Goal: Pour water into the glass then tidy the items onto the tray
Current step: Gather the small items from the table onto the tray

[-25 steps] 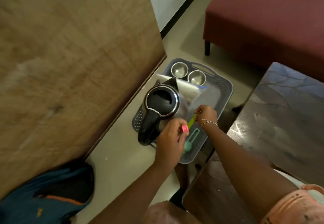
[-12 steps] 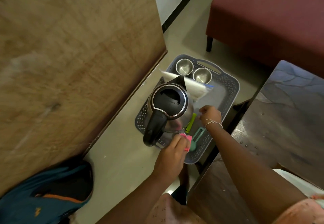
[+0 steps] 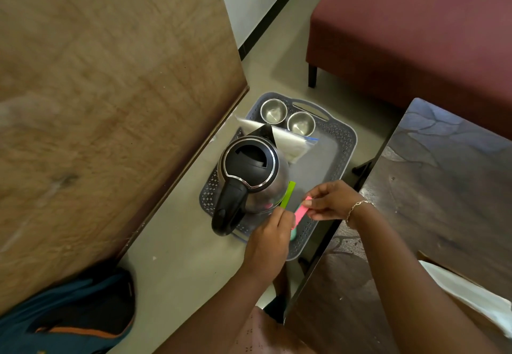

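Observation:
A grey plastic tray (image 3: 347,143) lies on the floor. On it stand a steel kettle (image 3: 250,165) with a black lid and handle, and two steel cups (image 3: 273,110) (image 3: 301,123) at the far end. A clear plastic bag (image 3: 288,143) lies behind the kettle. A green spoon handle (image 3: 288,194) lies beside the kettle. My right hand (image 3: 332,201) pinches the upper end of a pink spoon (image 3: 300,212) over the tray's near end. My left hand (image 3: 270,231) grips its lower end. A teal spoon (image 3: 293,235) peeks out under my left hand.
A large wooden panel (image 3: 110,104) rises close on the tray's left. A dark table (image 3: 443,187) overhangs on the right. A maroon sofa (image 3: 415,21) stands behind. A blue bag (image 3: 69,312) lies on the floor at the lower left.
The green spoon now lies on the tray and my right hand has left it. That hand moved down to take the top of the pink spoon held by my left hand.

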The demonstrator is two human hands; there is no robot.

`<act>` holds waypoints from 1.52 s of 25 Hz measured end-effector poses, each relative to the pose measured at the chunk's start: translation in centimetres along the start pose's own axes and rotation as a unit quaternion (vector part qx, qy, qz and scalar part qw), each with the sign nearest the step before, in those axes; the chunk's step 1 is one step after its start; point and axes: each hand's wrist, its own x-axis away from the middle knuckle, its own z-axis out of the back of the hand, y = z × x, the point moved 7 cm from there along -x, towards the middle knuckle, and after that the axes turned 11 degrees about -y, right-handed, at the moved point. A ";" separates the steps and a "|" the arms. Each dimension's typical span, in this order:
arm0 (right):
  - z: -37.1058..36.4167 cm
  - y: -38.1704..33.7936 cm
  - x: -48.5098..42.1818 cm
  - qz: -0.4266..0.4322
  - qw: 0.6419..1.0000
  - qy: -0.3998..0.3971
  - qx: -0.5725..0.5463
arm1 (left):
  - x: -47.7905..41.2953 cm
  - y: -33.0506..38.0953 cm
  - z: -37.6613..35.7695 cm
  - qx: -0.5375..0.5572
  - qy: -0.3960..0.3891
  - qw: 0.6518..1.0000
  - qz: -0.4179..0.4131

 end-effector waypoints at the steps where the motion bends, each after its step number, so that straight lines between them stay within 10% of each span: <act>1: 0.3 -0.2 -0.3 0.004 1.000 0.007 -0.004 | -0.3 -0.1 -0.3 0.005 -0.008 1.000 0.009; 11: 2.7 -1.7 -5.7 0.026 0.937 0.192 0.290 | 1.2 -4.7 -4.3 0.051 -0.108 0.968 0.222; 38: 1.3 -1.5 -6.5 0.077 0.875 0.168 0.447 | 1.5 -5.4 -5.4 0.055 -0.116 0.949 0.289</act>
